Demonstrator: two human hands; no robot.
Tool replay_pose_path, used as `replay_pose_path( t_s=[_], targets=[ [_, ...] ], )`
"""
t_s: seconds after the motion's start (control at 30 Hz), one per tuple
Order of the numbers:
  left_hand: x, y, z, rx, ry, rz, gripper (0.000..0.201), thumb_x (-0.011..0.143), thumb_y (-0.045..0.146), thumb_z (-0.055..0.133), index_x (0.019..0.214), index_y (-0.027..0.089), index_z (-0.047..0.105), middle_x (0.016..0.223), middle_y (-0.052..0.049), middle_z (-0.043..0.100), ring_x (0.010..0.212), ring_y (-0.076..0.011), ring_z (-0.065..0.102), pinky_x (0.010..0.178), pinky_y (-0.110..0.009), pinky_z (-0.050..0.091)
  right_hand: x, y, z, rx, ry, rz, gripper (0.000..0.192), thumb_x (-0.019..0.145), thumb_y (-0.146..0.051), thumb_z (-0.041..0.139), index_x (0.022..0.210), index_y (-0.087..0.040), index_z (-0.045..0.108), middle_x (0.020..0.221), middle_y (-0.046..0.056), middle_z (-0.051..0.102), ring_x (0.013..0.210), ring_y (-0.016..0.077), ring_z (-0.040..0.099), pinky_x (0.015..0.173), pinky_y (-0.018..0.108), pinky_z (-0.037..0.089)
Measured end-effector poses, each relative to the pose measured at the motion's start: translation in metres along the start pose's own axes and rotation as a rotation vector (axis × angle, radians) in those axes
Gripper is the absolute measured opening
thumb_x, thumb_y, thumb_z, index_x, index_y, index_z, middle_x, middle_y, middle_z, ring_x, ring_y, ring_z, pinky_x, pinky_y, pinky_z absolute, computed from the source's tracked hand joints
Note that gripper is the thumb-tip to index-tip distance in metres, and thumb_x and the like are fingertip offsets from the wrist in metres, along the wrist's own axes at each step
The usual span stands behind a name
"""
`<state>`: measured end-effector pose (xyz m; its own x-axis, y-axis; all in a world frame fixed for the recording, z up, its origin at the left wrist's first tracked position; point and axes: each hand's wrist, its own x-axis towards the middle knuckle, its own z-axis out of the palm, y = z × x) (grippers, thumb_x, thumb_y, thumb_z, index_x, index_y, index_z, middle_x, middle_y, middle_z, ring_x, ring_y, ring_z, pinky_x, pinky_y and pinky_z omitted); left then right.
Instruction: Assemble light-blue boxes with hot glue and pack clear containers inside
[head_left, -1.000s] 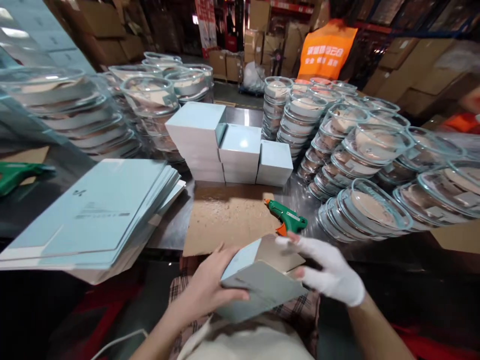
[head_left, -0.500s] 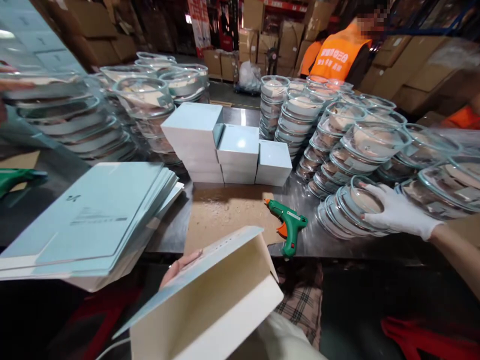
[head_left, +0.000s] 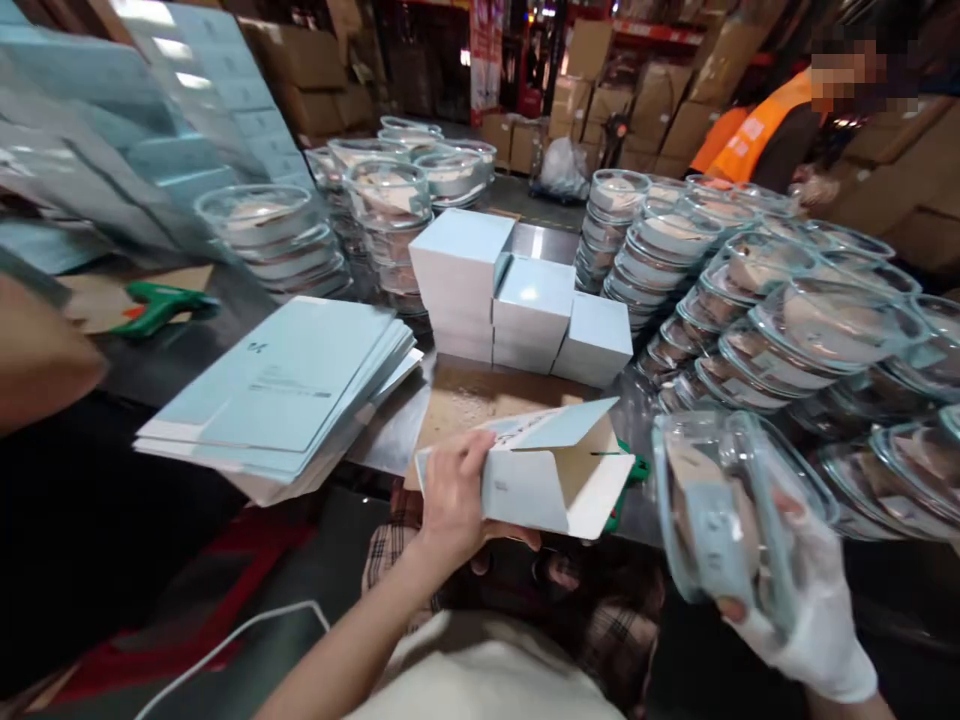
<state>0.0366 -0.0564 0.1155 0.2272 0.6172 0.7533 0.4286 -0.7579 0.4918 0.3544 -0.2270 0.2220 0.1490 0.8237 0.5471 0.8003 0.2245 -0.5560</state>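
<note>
My bare left hand [head_left: 454,490] is wrapped round a pale blue and white cardboard box [head_left: 525,490], whose flapped end gapes to the right. In a white glove, my right hand [head_left: 817,610] grips glass bowls [head_left: 712,520] with a pale blue paper band, tipped on their side above the table's front edge. A gap separates the bowls from the box. Behind the box, a green glue gun [head_left: 637,466] is mostly hidden. Beneath lies a brown cardboard sheet [head_left: 442,405]. Flat blue cartons [head_left: 292,370] are piled left of my left hand.
Closed boxes [head_left: 465,280] stand stacked at the table's middle. Glass bowl stacks [head_left: 780,330] crowd the right, with more stacks [head_left: 386,195] behind left. Another glue gun [head_left: 161,305] lies left, near another person's arm [head_left: 45,350]. A person in an orange vest [head_left: 739,145] is beyond.
My right hand has lifted the glass bowls off the table and brought them nearer. The box has been turned and raised in my left hand, its opening now facing right. The view has swung left.
</note>
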Motion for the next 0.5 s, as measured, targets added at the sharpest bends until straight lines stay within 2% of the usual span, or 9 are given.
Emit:
replay_pose_path(
  t_s=[0.07,0.17,0.23,0.27,0.33,0.4,0.47,0.5],
  targets=[
    [0.011,-0.001,-0.004,0.074,0.011,0.145,0.109,0.075,0.073,0.081,0.159,0.019,0.038,0.126,-0.019,0.065,0.116,-0.0373,0.064,0.104,-0.048,0.046,0.017,-0.01,-0.002,0.041,-0.216,-0.127,0.089,0.064,-0.043,0.091,0.148,-0.045,0.061,0.156,0.012,0.057,0.14,0.0442,0.058,0.106,0.058,0.058],
    [0.017,-0.005,-0.009,0.07,0.001,0.264,0.108,0.078,0.079,0.075,0.161,0.021,0.037,0.124,-0.017,0.067,0.112,-0.0354,0.064,0.107,-0.049,0.043,0.056,-0.018,-0.015,0.029,-0.595,-0.127,0.088,0.051,-0.035,0.099,0.136,-0.041,0.074,0.147,0.015,0.065,0.126,0.0436,0.069,0.096,0.049,0.065],
    [0.016,-0.005,-0.007,0.01,-0.021,0.316,0.109,0.077,0.085,0.07,0.16,0.022,0.039,0.122,-0.016,0.068,0.111,-0.0348,0.065,0.108,-0.05,0.043,0.079,-0.025,-0.017,0.044,-0.71,-0.052,0.079,0.054,-0.043,0.098,0.13,-0.037,0.078,0.133,0.015,0.073,0.112,0.0408,0.076,0.085,0.045,0.068],
    [0.013,-0.004,-0.004,-0.029,-0.023,0.312,0.109,0.077,0.088,0.066,0.16,0.022,0.039,0.122,-0.016,0.068,0.111,-0.0345,0.065,0.107,-0.05,0.044,0.088,-0.029,-0.014,0.055,-0.711,-0.028,0.074,0.059,-0.051,0.096,0.129,-0.034,0.079,0.126,0.014,0.077,0.106,0.0388,0.079,0.081,0.043,0.069],
    [0.005,0.001,0.005,-0.109,-0.009,0.23,0.109,0.079,0.094,0.052,0.159,0.021,0.041,0.125,-0.018,0.066,0.113,-0.0344,0.064,0.104,-0.049,0.047,0.097,-0.038,-0.003,0.058,-0.581,-0.034,0.068,0.072,-0.068,0.084,0.127,-0.029,0.08,0.116,0.012,0.081,0.095,0.0334,0.081,0.077,0.039,0.069],
    [-0.007,0.006,0.015,-0.183,0.022,0.079,0.107,0.081,0.095,0.041,0.157,0.019,0.042,0.128,-0.019,0.064,0.115,-0.0348,0.064,0.101,-0.049,0.05,0.095,-0.045,0.012,-0.004,-0.335,-0.081,0.061,0.085,-0.074,0.071,0.122,-0.027,0.08,0.109,0.01,0.082,0.091,0.0288,0.081,0.078,0.037,0.067],
    [-0.021,0.009,0.024,-0.258,0.04,-0.032,0.106,0.081,0.096,0.039,0.155,0.019,0.042,0.13,-0.02,0.063,0.117,-0.0354,0.064,0.101,-0.05,0.053,0.081,-0.042,0.03,-0.035,-0.075,-0.135,0.041,0.096,-0.062,0.066,0.115,-0.028,0.08,0.106,0.008,0.082,0.091,0.0258,0.079,0.081,0.036,0.063],
    [-0.029,0.01,0.027,-0.297,0.047,-0.058,0.106,0.081,0.096,0.039,0.155,0.02,0.042,0.129,-0.02,0.063,0.116,-0.0354,0.065,0.1,-0.051,0.054,0.072,-0.037,0.04,0.018,0.033,-0.141,0.032,0.1,-0.053,0.063,0.113,-0.028,0.079,0.105,0.007,0.081,0.092,0.0249,0.077,0.082,0.037,0.062]
  ],
)
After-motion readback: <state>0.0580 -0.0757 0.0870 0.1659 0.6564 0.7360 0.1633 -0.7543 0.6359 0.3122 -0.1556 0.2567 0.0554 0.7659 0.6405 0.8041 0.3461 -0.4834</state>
